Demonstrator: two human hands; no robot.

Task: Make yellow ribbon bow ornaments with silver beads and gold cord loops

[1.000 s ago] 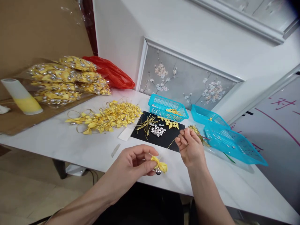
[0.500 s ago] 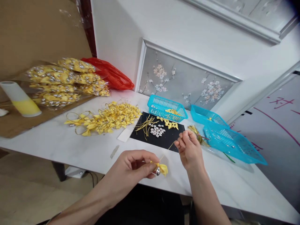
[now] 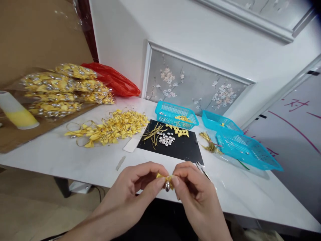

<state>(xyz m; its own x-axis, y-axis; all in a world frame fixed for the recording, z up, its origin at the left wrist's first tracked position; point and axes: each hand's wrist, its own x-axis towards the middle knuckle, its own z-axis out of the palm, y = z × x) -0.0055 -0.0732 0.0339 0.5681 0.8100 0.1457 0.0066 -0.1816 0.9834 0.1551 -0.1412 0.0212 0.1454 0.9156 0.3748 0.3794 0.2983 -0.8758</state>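
Between the fingertips of both hands is a small yellow ribbon flower with a shiny silver bead [image 3: 167, 186] hanging at its middle. My left hand [image 3: 140, 189] pinches the left side of the flower between thumb and forefinger. From the other side, my right hand [image 3: 194, 187] grips its right petal the same way. The fingers hide most of the flower, and its cord is out of sight. Just beyond lies a black mat [image 3: 175, 150] bearing silver beads [image 3: 166, 139], thin gold cords [image 3: 153, 135] and flat yellow ribbon flowers [image 3: 181, 132].
A heap of yellow flowers on cords [image 3: 112, 129] lies left of the mat. Blue baskets [image 3: 175, 114] stand behind and to the right, near a bundle of gold cords [image 3: 210, 145]. Tweezers [image 3: 202, 169] lie beyond my right hand. Bagged flowers [image 3: 54, 90] are stacked at the far left.
My right hand has come down and left from above the mat, where it drew a thin cord taut, and now meets my left hand at the flower. The tweezers have come into view.
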